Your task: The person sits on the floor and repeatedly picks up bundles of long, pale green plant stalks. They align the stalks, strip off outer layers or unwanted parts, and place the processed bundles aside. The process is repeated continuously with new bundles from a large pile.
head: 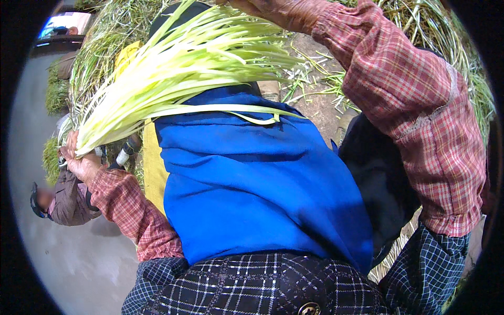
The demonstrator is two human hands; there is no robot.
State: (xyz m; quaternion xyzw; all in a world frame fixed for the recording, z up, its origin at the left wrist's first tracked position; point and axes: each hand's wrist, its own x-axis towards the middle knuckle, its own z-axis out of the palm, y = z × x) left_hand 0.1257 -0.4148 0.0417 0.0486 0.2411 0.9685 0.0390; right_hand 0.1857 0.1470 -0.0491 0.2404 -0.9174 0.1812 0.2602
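My left hand [80,159] is closed around one end of a thick bundle of long, flat, pale yellow-green leaves [173,75], which look like blanched chives. The leaves fan out over my blue apron [252,177], and a few loose ones hang lower across it. At the top edge, my right hand [279,12] is above the far part of the leaves. Its fingers are mostly cut off by the picture's rim, so whether they hold anything is hidden. Checked red sleeve covers [417,90] are on both my arms.
Heaps of green and straw-coloured stalks [106,43] lie at the upper left, with more stalks [437,27] at the upper right. Cut green scraps [334,82] litter the ground. Something yellow [153,165] shows beside my apron. Another person [75,197] in a cap is at the left.
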